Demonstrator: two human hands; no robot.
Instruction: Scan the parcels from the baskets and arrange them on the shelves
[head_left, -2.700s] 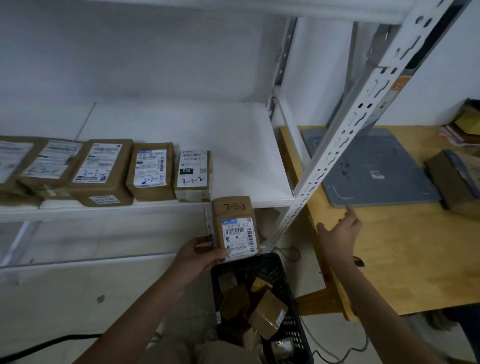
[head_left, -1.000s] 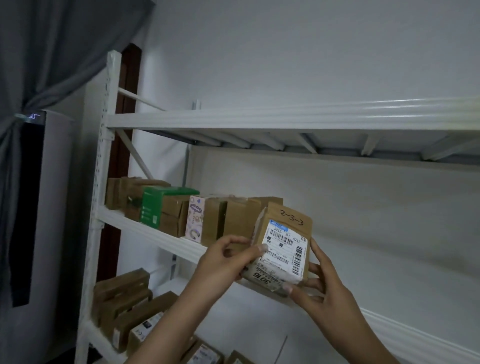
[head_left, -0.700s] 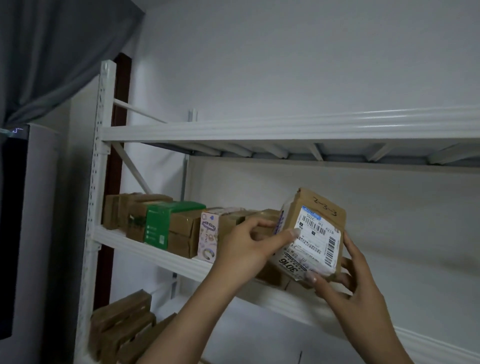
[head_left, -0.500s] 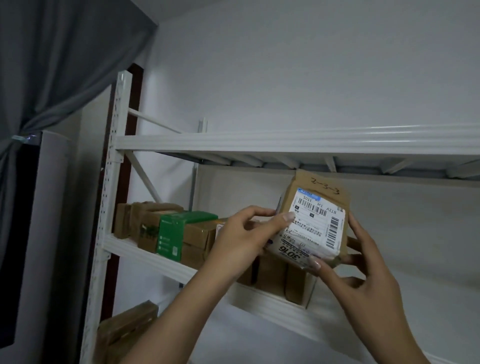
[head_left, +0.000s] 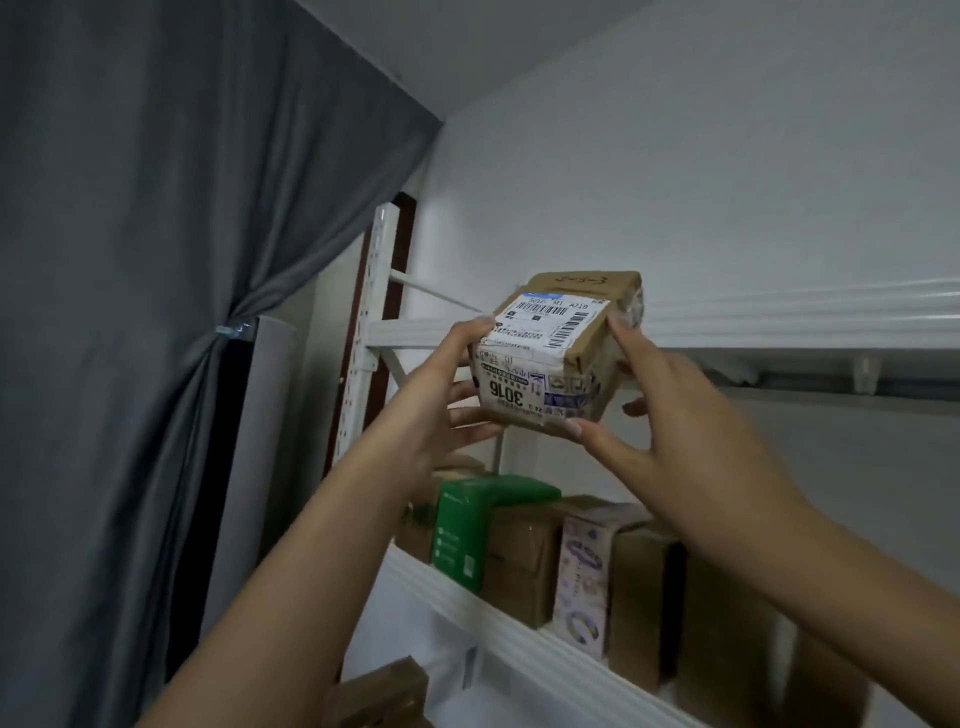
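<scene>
a small brown cardboard parcel (head_left: 558, 358) with a white barcode label is held up in the air between both hands, level with the front lip of the upper white metal shelf (head_left: 789, 319) and near that shelf's left end. the parcel is tilted, its label face turned up towards the camera, and its near face shows a printed "3016"; handwriting on the brown strip at its far edge is too blurred to read. the left hand (head_left: 441, 400) grips the parcel's left side, thumb on the upper left edge and curled fingers under the bottom. the right hand (head_left: 665, 421) grips the right side, its forefinger on the upper right edge, its thumb pressed at the lower near corner and the other fingers curled behind. i cannot tell whether the parcel touches the shelf lip. below, on the lower white shelf (head_left: 498, 618), stand a green box (head_left: 465, 527), a plain brown cardboard box (head_left: 519, 566) just right of it, a white box printed with purple rings (head_left: 582, 587) and more brown boxes further right. at the far left hangs a tied grey curtain (head_left: 156, 270), beside the rack's perforated white upright post (head_left: 371, 322).
</scene>
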